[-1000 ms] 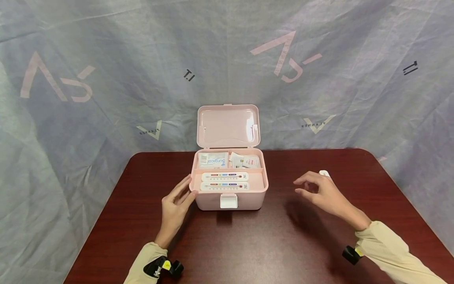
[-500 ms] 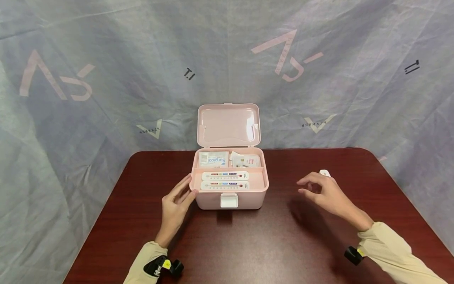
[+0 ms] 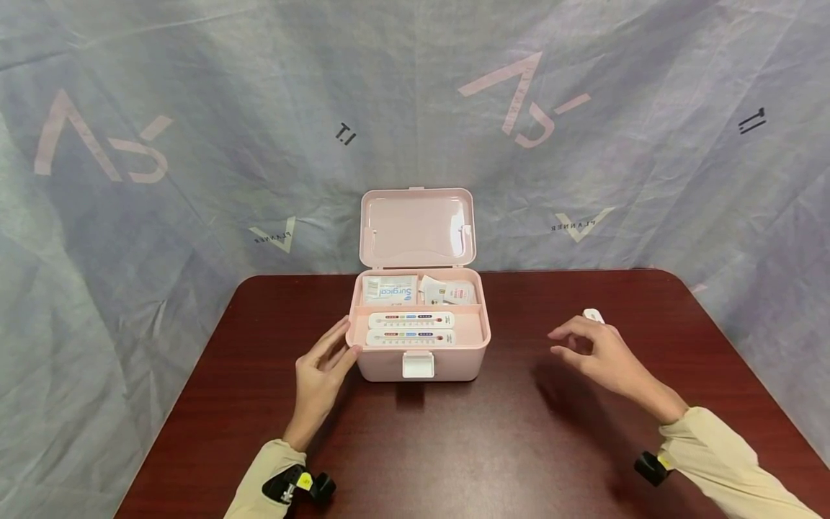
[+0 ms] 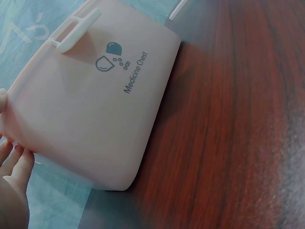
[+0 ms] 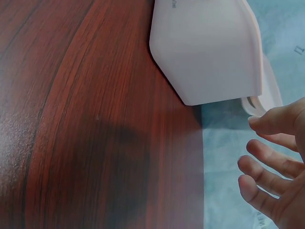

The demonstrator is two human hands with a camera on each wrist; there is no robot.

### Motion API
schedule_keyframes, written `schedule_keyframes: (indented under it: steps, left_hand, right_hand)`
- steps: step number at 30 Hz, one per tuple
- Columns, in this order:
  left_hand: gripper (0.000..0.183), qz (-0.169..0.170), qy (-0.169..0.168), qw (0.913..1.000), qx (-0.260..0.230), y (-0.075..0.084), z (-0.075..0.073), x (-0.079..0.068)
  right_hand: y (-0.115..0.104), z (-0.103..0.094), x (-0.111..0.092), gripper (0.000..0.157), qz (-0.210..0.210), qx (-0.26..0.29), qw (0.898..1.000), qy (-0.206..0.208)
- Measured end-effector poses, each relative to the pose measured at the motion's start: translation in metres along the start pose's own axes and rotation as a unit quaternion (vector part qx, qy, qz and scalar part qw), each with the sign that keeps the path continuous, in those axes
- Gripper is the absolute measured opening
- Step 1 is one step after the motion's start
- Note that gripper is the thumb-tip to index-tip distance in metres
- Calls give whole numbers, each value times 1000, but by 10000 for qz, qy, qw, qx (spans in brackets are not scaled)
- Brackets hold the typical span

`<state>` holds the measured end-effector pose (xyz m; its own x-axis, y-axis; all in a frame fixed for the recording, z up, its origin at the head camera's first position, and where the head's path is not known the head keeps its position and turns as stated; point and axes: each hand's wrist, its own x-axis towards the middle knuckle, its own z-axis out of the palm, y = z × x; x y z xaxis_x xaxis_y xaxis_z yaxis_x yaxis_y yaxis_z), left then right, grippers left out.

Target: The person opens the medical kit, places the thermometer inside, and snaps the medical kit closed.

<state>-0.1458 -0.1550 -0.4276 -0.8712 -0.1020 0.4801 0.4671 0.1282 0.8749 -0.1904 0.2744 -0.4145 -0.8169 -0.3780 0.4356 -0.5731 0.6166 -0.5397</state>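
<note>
An open pink medicine chest (image 3: 447, 366) stands on the table, its lid (image 3: 418, 227) upright at the back. Two white strip thermometers (image 3: 411, 337) with coloured scales lie in its front compartment. At the chest's front left corner my left hand (image 3: 317, 382) holds the rim, thumb at the front and fingers along the left side. My right hand (image 3: 606, 358) hovers above the table, right of the chest, with loosely bent fingers and nothing between them. Just behind it shows the rounded end of a white object (image 3: 593, 316); the hand hides the rest.
The chest's back compartments hold a packet marked Surgical (image 3: 389, 290) and some small white packets (image 3: 447, 290). A white latch (image 3: 418, 365) sits on the chest's front. The dark red table (image 3: 454, 440) ends at a grey cloth backdrop (image 3: 415, 94).
My right hand has drifted slightly to the right, away from the chest. The left hand keeps its place at the corner, and the chest's contents look the same.
</note>
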Motion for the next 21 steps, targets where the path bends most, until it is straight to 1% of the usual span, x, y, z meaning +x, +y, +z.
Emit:
schedule_keyframes:
  steps: [11,21]
  left_hand:
    - [44,-50,-29,9999,-154,1,-1,1]
    - [44,-40,-46,10000,-64,1,-1,0]
  right_hand:
    - [5,-3,-6,26,76,0,10000,7]
    - [11,-5,-9,25,229,-14,9997,8]
